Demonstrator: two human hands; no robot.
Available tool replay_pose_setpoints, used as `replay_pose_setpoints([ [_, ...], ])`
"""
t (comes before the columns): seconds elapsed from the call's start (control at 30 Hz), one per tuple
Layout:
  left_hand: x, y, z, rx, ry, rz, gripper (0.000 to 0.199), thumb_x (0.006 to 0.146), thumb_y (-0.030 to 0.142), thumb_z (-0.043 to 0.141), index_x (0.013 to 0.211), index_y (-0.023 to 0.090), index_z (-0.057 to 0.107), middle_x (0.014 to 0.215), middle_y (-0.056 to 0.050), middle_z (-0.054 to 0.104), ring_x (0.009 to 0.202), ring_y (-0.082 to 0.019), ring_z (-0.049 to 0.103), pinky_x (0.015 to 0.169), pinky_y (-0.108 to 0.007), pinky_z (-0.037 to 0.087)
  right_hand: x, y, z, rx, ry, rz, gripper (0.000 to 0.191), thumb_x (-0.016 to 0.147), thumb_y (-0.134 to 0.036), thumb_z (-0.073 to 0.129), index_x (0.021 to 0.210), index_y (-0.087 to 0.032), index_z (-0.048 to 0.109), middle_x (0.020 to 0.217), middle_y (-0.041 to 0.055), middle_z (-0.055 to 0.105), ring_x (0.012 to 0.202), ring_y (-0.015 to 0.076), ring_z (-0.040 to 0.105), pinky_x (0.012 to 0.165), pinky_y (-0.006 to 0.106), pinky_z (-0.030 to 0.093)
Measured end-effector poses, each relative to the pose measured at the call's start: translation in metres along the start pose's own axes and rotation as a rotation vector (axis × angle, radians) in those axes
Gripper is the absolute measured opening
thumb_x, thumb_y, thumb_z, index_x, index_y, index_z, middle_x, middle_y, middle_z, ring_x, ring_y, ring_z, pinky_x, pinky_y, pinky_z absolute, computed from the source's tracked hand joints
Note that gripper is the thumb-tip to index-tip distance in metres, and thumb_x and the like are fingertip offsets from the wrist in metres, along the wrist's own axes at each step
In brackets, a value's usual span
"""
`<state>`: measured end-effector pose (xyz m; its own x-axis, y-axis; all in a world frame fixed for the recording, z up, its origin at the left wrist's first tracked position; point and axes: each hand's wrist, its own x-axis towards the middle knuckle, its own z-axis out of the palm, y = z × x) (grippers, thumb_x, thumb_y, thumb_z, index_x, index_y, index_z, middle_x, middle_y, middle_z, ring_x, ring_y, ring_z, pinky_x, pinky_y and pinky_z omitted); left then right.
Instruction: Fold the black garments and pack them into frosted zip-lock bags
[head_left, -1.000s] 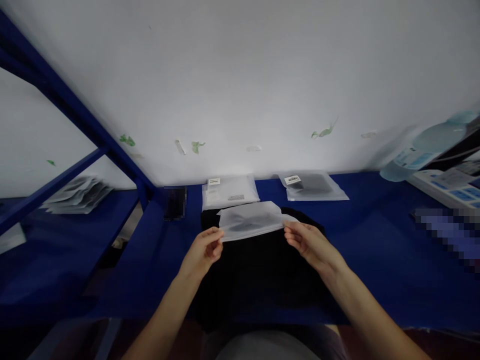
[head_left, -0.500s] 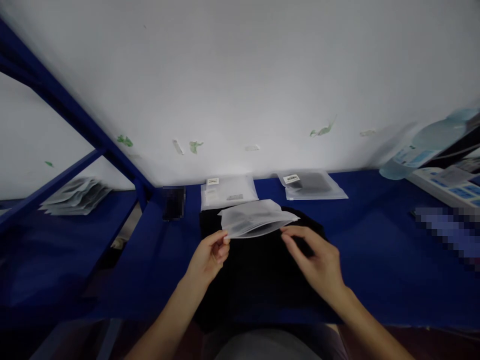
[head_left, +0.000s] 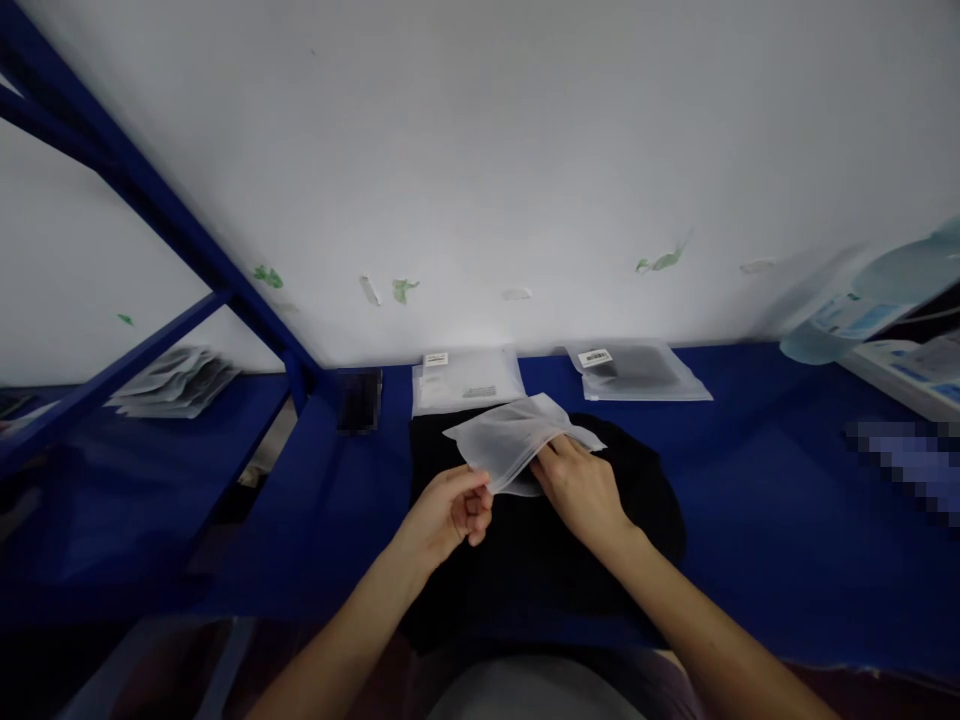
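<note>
Head view | 1 frosted bag [head_left: 501,440], centre of frame, between hands | left hand [head_left: 448,512]: pinching its lower-left corner | right hand [head_left: 581,488]: fingertips inside mouth, grip hidden | black cloth [head_left: 525,570] beneath

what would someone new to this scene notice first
The frosted pouch at centre, bright against the black cloth beneath, with the left hand pinching its near corner and the fingers of the right hand at its open edge. Next, the vivid blue table and, along the wall behind, a pale labelled bag left of a darker one.
</note>
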<state>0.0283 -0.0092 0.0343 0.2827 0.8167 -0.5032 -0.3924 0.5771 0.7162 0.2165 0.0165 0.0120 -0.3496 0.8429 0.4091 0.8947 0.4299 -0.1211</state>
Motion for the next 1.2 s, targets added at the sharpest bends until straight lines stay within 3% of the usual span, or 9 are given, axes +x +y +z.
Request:
replay_pose_setpoints([
  [0.17,0.010,0.006,-0.005,-0.038,-0.046,-0.076,0.045,0.088,0.053,0.052,0.104,0.012,0.062,0.089,-0.013,0.069,0.076,-0.024,0.070,0.058,-0.034,0.058,-0.004,-0.002,-0.011,0.251,0.063,0.018,0.019,0.087,-0.023,0.053,0.102,-0.020,0.064,0.095,0.0063,0.067,0.078,0.0170,0.064,0.060,0.024,0.045],
  [0.33,0.019,0.029,0.005,-0.074,0.065,0.062,0.022,0.089,0.033,0.054,0.091,0.013,0.064,0.077,-0.009,0.068,0.067,-0.020,0.068,0.060,-0.034,0.057,-0.015,-0.007,-0.046,0.474,0.172,0.053,0.007,0.082,-0.022,0.057,0.084,-0.022,0.063,0.078,0.0014,0.062,0.063,0.0118,0.057,0.056,0.022,0.044],
  [0.5,0.027,0.055,0.021,0.058,-0.022,0.067,0.045,0.081,0.057,0.059,0.085,0.013,0.067,0.072,-0.009,0.067,0.060,-0.019,0.064,0.051,-0.029,0.052,-0.026,-0.002,-0.046,0.345,0.239,-0.010,0.012,0.083,-0.022,0.055,0.093,-0.023,0.062,0.083,0.0018,0.063,0.064,0.0119,0.059,0.058,0.023,0.045],
  [0.6,0.040,0.059,0.023,0.154,0.056,0.141,0.022,0.076,0.031,0.071,0.083,0.011,0.069,0.073,-0.009,0.068,0.060,-0.018,0.064,0.055,-0.028,0.052,-0.028,-0.001,-0.043,0.369,0.219,-0.012,0.012,0.084,-0.022,0.054,0.094,-0.023,0.062,0.083,0.0021,0.063,0.064,0.0120,0.058,0.058,0.023,0.046],
  [0.7,0.061,0.071,0.017,0.164,0.175,0.238,0.006,0.076,0.014,0.067,0.077,0.009,0.068,0.069,-0.008,0.067,0.058,-0.015,0.062,0.056,-0.026,0.051,-0.025,-0.006,-0.044,0.433,0.258,0.057,0.007,0.082,-0.019,0.055,0.085,-0.022,0.061,0.075,0.0006,0.058,0.054,0.0095,0.051,0.053,0.022,0.043],
  [0.93,0.076,0.126,-0.021,0.180,0.380,0.488,0.012,0.084,0.020,0.062,0.093,0.012,0.065,0.088,-0.008,0.070,0.074,-0.015,0.066,0.070,-0.026,0.050,-0.027,-0.031,-0.022,0.556,0.163,0.095,0.008,0.084,-0.018,0.051,0.085,-0.021,0.059,0.075,-0.0002,0.052,0.054,0.0080,0.047,0.052,0.021,0.042],
  [1.03,0.044,0.103,-0.042,0.195,0.520,0.670,0.020,0.084,0.026,0.065,0.104,0.021,0.061,0.100,-0.003,0.068,0.087,-0.011,0.064,0.077,-0.019,0.047,-0.033,-0.039,-0.009,0.601,0.099,0.126,0.006,0.084,-0.018,0.051,0.083,-0.021,0.056,0.075,-0.0004,0.051,0.055,0.0083,0.049,0.053,0.021,0.043],
  [1.1,0.014,0.070,-0.051,0.326,0.533,0.758,0.018,0.082,0.031,0.068,0.096,0.019,0.063,0.083,-0.002,0.068,0.074,-0.012,0.065,0.069,-0.020,0.049,-0.034,-0.040,-0.006,0.628,0.103,0.179,0.007,0.084,-0.019,0.052,0.078,-0.021,0.054,0.072,-0.0014,0.049,0.055,0.0081,0.048,0.053,0.021,0.042],
  [1.2,-0.026,0.017,-0.051,0.344,0.249,0.320,0.038,0.083,0.051,0.061,0.080,0.013,0.063,0.060,-0.005,0.064,0.052,-0.018,0.064,0.051,-0.027,0.050,-0.030,-0.041,-0.008,0.642,0.147,0.232,0.013,0.085,-0.021,0.053,0.072,-0.020,0.050,0.067,-0.0026,0.046,0.054,0.0082,0.047,0.052,0.021,0.041],
])
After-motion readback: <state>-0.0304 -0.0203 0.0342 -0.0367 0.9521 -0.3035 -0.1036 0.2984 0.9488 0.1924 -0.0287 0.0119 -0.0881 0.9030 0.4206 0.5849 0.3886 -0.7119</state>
